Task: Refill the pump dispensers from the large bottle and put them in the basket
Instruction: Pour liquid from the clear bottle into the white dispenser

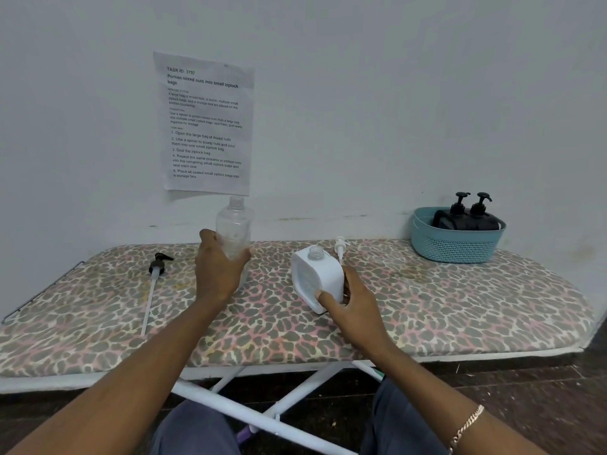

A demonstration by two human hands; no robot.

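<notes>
While the left hand (218, 274) grips the upright clear bottle (234, 224), right hand (353, 303) curled round the tilted white dispenser (317, 277).

Lower body of clear bottle (234, 224) hidden behind left hand (218, 274); fill level unreadable. Near right corner of white dispenser (315, 277) covered by right hand (354, 303). Tube of white pump (340, 246) hidden behind white dispenser. Far right: bodies of two black dispensers (460, 201) hidden by wall of basket (456, 247); dark mass (466, 221) around them unidentifiable. Small headings on wall sheet (207, 126) too blurred to read. Left end of surface (460, 307) cut by frame edge. Both forearms cut by near edge.
</notes>
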